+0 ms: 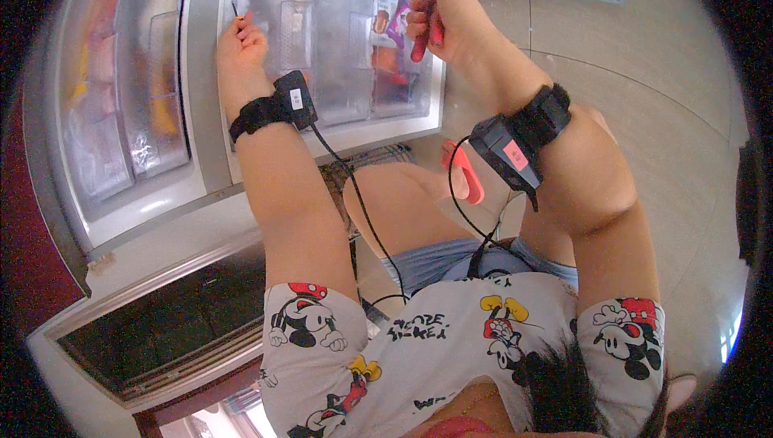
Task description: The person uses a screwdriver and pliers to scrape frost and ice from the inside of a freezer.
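Presumably stiff, the red tool (436, 32) (top centre) suits right hand (451, 19) in closed mid-length grip; left hand (245, 43) pinches dark-tipped rod (235, 10).

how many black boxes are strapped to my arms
2. One black box is on the left wrist, just behind the left hand; the second is on the right forearm, behind the right hand. No others show.
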`<state>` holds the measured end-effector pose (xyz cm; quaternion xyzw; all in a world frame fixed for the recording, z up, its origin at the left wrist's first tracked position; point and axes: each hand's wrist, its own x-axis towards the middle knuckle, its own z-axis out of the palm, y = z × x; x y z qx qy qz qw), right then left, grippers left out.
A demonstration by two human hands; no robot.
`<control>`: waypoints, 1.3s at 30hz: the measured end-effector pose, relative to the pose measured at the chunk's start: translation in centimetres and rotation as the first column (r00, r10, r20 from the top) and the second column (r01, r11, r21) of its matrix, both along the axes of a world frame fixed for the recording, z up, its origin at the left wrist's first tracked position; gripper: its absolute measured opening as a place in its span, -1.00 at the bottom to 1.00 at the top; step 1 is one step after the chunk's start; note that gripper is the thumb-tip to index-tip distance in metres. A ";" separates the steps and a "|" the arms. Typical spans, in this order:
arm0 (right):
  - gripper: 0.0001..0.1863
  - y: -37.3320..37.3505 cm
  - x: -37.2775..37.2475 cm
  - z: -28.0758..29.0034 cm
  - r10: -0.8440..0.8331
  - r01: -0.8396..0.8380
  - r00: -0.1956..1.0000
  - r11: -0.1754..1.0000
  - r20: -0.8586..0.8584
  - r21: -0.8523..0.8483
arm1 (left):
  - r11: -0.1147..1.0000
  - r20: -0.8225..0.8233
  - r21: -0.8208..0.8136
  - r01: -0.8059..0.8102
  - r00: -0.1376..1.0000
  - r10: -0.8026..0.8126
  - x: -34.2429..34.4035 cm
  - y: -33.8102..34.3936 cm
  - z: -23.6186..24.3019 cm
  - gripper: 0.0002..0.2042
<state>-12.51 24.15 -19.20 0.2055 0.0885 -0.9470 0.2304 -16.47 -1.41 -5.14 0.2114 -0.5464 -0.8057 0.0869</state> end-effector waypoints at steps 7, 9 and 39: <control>-0.76 0.4 -0.4 -1.4 0.010 -0.015 0.998 0.996 -0.056 -0.085 | 0.970 -0.003 -0.231 -0.072 0.997 0.073 -2.9 -2.7 -1.3 -0.81; -0.76 0.7 0.3 -0.1 0.033 -0.033 0.999 0.999 -0.021 -0.012 | 0.990 0.036 -0.137 0.030 0.999 -0.025 -2.9 -4.4 -1.3 -0.80; -0.83 0.0 1.8 -0.6 0.140 -0.141 0.990 0.990 0.018 0.031 | 0.922 0.185 -0.361 -0.141 0.958 0.219 -6.6 -2.9 -3.4 -0.91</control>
